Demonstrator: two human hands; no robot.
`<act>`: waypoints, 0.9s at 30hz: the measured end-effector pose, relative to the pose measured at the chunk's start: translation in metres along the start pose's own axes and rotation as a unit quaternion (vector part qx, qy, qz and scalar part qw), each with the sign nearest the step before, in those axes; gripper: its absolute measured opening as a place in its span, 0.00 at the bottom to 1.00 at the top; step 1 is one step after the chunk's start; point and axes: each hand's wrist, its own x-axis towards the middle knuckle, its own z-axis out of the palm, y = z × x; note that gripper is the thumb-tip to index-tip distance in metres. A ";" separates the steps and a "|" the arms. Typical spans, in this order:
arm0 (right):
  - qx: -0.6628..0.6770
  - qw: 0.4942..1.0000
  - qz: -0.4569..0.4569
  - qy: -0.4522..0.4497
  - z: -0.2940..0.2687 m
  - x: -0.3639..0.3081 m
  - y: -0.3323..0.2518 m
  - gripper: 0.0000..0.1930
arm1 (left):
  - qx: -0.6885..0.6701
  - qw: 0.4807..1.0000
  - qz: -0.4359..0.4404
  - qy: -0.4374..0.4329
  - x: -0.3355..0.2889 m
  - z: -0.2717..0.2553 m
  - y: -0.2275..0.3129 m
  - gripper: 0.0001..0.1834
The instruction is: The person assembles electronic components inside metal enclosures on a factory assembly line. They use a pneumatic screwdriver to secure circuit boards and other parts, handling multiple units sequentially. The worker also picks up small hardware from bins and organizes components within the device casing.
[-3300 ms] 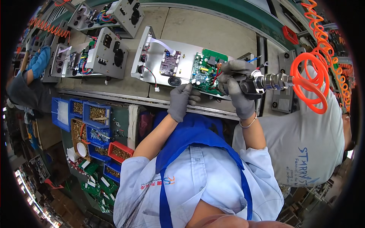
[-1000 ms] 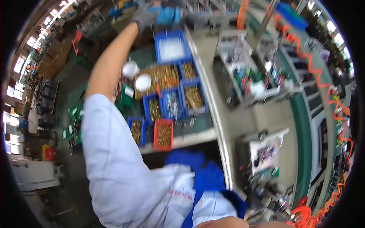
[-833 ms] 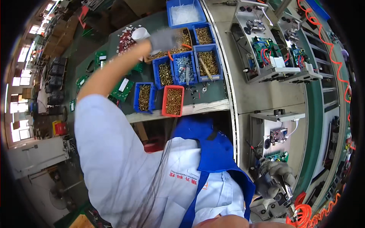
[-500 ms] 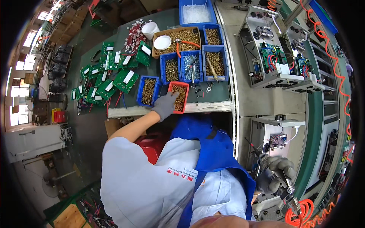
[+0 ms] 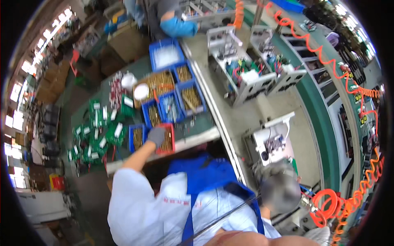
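My left hand (image 5: 155,137), in a grey glove, is at the left side of a small red bin (image 5: 172,138) of small brass-coloured screws. Its fingers are blurred against the bin, so their grip does not show. A blue bin (image 5: 131,139) of screws stands just left of it. At the lower right is my right hand (image 5: 264,170), gloved too and largely covered by a grey smear. The metal end of an air screwdriver (image 5: 307,203) sticks out beside it, joined to an orange coiled hose (image 5: 328,201). A metal chassis with a circuit board (image 5: 274,144) lies just beyond that hand.
More blue bins (image 5: 193,98) of fasteners and a cardboard box (image 5: 161,80) of screws stand behind the red bin. Green circuit boards (image 5: 107,137) are heaped at left. Open metal chassis (image 5: 242,69) stand beyond the bench edge. A co-worker's blue sleeve (image 5: 178,27) shows at the top.
The whole view has turned and shifted, bringing a co-worker into sight at the top. My left hand stays at the red bin, now nearer its left rim. My right hand has become blurred.
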 end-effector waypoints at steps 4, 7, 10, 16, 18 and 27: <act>-0.080 0.994 -0.016 0.072 -0.002 -0.002 -0.011 0.27 | -0.044 0.998 -0.034 0.030 0.012 -0.016 -0.002 0.12; -0.089 0.991 -0.007 0.098 -0.001 -0.005 -0.020 0.29 | -0.126 0.989 -0.066 0.045 0.006 -0.018 0.000 0.10; -0.061 0.992 -0.009 0.106 -0.006 -0.014 -0.024 0.28 | -0.384 0.900 -0.208 -0.002 -0.004 -0.034 0.008 0.13; -0.039 0.997 -0.045 0.049 -0.024 -0.015 -0.039 0.25 | -0.820 0.547 -0.054 -0.161 -0.002 -0.057 0.087 0.20; -0.010 0.997 -0.079 0.014 -0.023 -0.005 -0.047 0.21 | -0.791 0.573 0.030 -0.213 -0.022 -0.092 0.164 0.21; -0.047 0.981 -0.184 0.036 -0.041 -0.008 -0.094 0.17 | -0.768 0.546 0.082 -0.325 -0.069 -0.117 0.347 0.20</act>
